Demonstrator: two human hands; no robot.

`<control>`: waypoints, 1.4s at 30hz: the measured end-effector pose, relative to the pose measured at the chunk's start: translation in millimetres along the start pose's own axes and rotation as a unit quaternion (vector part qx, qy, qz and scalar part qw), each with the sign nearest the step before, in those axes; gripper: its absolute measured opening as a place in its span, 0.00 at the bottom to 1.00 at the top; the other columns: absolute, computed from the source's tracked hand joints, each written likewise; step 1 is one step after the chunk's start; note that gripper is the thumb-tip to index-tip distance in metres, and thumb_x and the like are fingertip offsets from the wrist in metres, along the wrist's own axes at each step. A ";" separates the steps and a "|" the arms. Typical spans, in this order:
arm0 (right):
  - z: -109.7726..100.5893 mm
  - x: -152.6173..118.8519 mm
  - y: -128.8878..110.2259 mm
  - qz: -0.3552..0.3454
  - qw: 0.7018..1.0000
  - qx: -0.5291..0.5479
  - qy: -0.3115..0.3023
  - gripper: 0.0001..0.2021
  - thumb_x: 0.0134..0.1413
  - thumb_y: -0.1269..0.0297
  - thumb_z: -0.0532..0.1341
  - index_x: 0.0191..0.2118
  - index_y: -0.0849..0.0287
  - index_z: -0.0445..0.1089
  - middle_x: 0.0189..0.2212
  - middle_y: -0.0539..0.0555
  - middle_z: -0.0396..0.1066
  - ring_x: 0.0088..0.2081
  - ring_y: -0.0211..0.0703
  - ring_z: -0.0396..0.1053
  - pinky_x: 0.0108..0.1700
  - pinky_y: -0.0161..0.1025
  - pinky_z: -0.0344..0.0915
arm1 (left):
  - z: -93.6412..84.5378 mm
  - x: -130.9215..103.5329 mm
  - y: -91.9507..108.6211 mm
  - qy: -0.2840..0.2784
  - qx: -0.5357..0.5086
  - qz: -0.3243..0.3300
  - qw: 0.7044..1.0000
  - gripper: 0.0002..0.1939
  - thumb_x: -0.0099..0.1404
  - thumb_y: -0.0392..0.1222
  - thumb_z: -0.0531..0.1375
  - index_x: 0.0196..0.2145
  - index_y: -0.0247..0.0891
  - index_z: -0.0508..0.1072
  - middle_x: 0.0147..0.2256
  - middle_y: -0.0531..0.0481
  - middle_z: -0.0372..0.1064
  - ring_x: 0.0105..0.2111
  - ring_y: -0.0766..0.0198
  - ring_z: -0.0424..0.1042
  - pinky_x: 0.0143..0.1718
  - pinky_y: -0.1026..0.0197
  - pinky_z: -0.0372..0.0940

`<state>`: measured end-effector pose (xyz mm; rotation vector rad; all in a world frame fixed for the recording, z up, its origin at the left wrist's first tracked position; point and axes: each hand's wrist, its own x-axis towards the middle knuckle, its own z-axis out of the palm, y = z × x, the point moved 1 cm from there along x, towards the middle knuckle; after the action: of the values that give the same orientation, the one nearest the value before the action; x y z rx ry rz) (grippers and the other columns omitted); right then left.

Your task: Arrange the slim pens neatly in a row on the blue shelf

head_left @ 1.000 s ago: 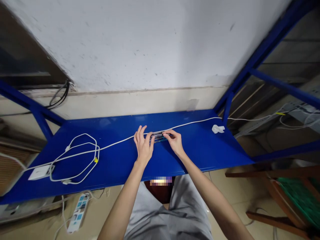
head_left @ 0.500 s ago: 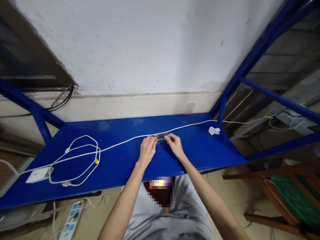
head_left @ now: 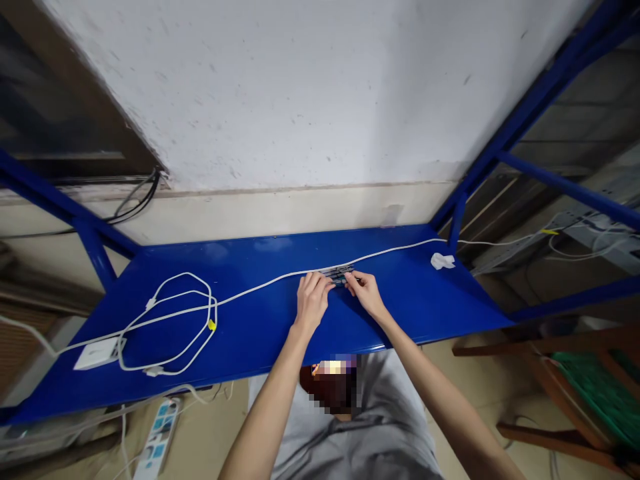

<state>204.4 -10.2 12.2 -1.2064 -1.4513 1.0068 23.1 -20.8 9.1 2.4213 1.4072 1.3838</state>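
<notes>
1. Head view. Left hand [head_left: 313, 301] palm down on blue shelf [head_left: 260, 327], fingers bunched together, tips on left end of small dark object [head_left: 339, 274].
2. Right hand [head_left: 367, 295] just beside left, fingers curled, tips pinching right end of same object; clamped or merely touching: cannot tell.
3. Dark object flat on shelf, near middle, toward back edge; striped, metallic-looking; too small to identify.
4. White cable [head_left: 260, 288] across shelf from left to right, passing just behind object, touching or nearly so.
5. Cable coil [head_left: 173, 320] on left part of shelf, small yellow tag on it; white adapter [head_left: 97, 353] at far left near front edge.
6. Crumpled white scrap [head_left: 443, 261] at right end of shelf, well apart from hands.
7. Power strip [head_left: 157, 437] on floor below shelf, left side.
8. White wall [head_left: 300, 100] behind shelf; blue frame bars [head_left: 540, 100] at right and left.
9. Grey trousers visible below forearms.
</notes>
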 end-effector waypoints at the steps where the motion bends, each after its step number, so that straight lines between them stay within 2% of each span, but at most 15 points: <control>1: 0.6 0.1 0.5 0.013 1.000 -0.003 -0.001 0.27 0.63 0.43 0.60 0.22 0.60 0.67 0.13 0.46 0.60 0.18 0.34 0.55 0.24 0.34 0.51 | 0.1 -0.9 0.0 0.002 0.007 0.005 1.000 0.09 0.75 0.38 0.55 0.38 0.39 0.74 0.37 0.46 0.73 0.41 0.57 0.70 0.42 0.55 0.61; 5: 2.4 1.3 2.3 0.028 1.000 -0.005 -0.004 0.29 0.62 0.42 0.60 0.20 0.61 0.68 0.11 0.46 0.58 0.15 0.33 0.54 0.22 0.35 0.50 | -0.7 -1.6 1.4 -0.014 0.022 0.002 1.000 0.09 0.74 0.34 0.53 0.38 0.38 0.72 0.38 0.45 0.73 0.42 0.56 0.70 0.43 0.55 0.62; 8: 2.1 3.5 2.4 0.003 1.000 0.014 0.009 0.26 0.62 0.43 0.61 0.23 0.61 0.69 0.14 0.46 0.61 0.18 0.33 0.56 0.24 0.34 0.52 | -1.8 0.3 2.6 -0.009 0.015 -0.002 1.000 0.05 0.73 0.41 0.58 0.44 0.39 0.72 0.44 0.44 0.73 0.47 0.55 0.71 0.48 0.53 0.63; 11: 1.0 5.9 3.4 0.000 0.998 0.044 0.034 0.23 0.62 0.44 0.62 0.26 0.60 0.69 0.16 0.45 0.60 0.19 0.33 0.54 0.24 0.34 0.51 | -3.2 2.8 2.7 0.030 0.016 -0.027 0.999 0.16 0.71 0.47 0.61 0.53 0.40 0.70 0.53 0.39 0.69 0.54 0.51 0.68 0.56 0.50 0.62; 14: 0.1 7.5 5.9 0.002 0.996 0.074 0.052 0.20 0.60 0.46 0.64 0.31 0.60 0.70 0.19 0.45 0.61 0.21 0.34 0.55 0.25 0.33 0.52 | -4.6 5.0 2.7 0.030 0.007 -0.062 0.998 0.17 0.74 0.46 0.58 0.57 0.40 0.68 0.55 0.39 0.67 0.57 0.52 0.67 0.57 0.50 0.61; 16: -0.2 7.8 7.4 -0.004 0.995 0.083 0.052 0.18 0.59 0.48 0.65 0.34 0.60 0.72 0.21 0.46 0.62 0.23 0.35 0.57 0.26 0.33 0.54 | -5.3 6.1 3.0 0.013 0.009 -0.066 0.998 0.12 0.75 0.43 0.55 0.54 0.40 0.69 0.52 0.41 0.70 0.54 0.53 0.68 0.55 0.51 0.61; 20: -0.9 6.8 8.0 -0.013 0.996 0.083 0.044 0.17 0.59 0.48 0.65 0.35 0.60 0.74 0.22 0.47 0.63 0.24 0.36 0.57 0.27 0.34 0.53 | -4.8 7.1 2.9 -0.008 0.016 -0.051 0.999 0.06 0.75 0.42 0.56 0.42 0.40 0.72 0.42 0.46 0.74 0.45 0.55 0.70 0.48 0.53 0.61; 23: -1.3 5.4 6.1 -0.005 0.997 0.068 0.047 0.19 0.59 0.47 0.65 0.31 0.61 0.73 0.22 0.47 0.63 0.24 0.35 0.56 0.27 0.34 0.51 | -2.4 6.4 1.5 0.000 0.006 -0.038 0.999 0.06 0.75 0.41 0.56 0.40 0.40 0.71 0.38 0.47 0.74 0.42 0.56 0.70 0.45 0.54 0.60; 29: -2.3 3.8 1.8 0.003 0.998 0.019 0.061 0.27 0.61 0.44 0.61 0.20 0.61 0.68 0.17 0.47 0.59 0.21 0.34 0.54 0.27 0.35 0.49 | -1.5 4.8 2.6 0.022 -0.006 -0.025 0.999 0.08 0.75 0.43 0.57 0.39 0.40 0.74 0.38 0.47 0.76 0.43 0.57 0.71 0.46 0.54 0.61; 31: -2.3 3.7 1.4 0.003 0.998 0.026 0.061 0.26 0.62 0.44 0.59 0.22 0.61 0.68 0.18 0.47 0.61 0.22 0.35 0.55 0.27 0.35 0.50 | -3.2 5.7 4.5 0.017 -0.006 -0.034 0.999 0.08 0.74 0.45 0.57 0.42 0.40 0.75 0.40 0.47 0.77 0.44 0.56 0.71 0.47 0.54 0.61; 33: -1.6 3.9 1.4 -0.004 0.998 0.039 0.056 0.23 0.62 0.44 0.59 0.28 0.60 0.70 0.21 0.48 0.64 0.23 0.36 0.58 0.27 0.34 0.53 | -4.9 6.9 5.9 0.006 -0.001 -0.042 0.999 0.09 0.75 0.45 0.57 0.46 0.41 0.75 0.42 0.46 0.77 0.45 0.56 0.71 0.47 0.53 0.61; 36: -0.2 5.3 2.3 -0.018 0.998 0.042 0.044 0.19 0.60 0.46 0.61 0.36 0.60 0.73 0.28 0.51 0.70 0.26 0.38 0.62 0.29 0.33 0.58 | -6.1 7.5 5.9 -0.008 0.008 -0.045 0.999 0.11 0.76 0.43 0.54 0.44 0.41 0.76 0.40 0.47 0.77 0.44 0.55 0.70 0.46 0.53 0.61; 39: 0.4 7.8 3.9 -0.027 0.998 0.036 0.037 0.18 0.59 0.48 0.63 0.36 0.60 0.74 0.33 0.54 0.75 0.31 0.41 0.68 0.34 0.34 0.63 | -5.6 6.1 3.2 -0.004 0.010 -0.054 0.998 0.12 0.76 0.42 0.54 0.40 0.41 0.77 0.38 0.47 0.78 0.43 0.55 0.69 0.46 0.52 0.60; 42: 0.1 9.5 6.6 -0.029 0.999 0.023 0.031 0.17 0.58 0.50 0.64 0.34 0.61 0.75 0.31 0.53 0.74 0.30 0.40 0.67 0.34 0.34 0.61 | -4.6 4.1 -0.3 0.016 0.007 -0.070 0.997 0.11 0.75 0.41 0.55 0.38 0.41 0.78 0.38 0.48 0.78 0.43 0.55 0.68 0.45 0.52 0.59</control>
<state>205.1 0.3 7.4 -1.1479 -1.3994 0.9500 20.6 -19.5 14.6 2.2690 1.5637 1.3919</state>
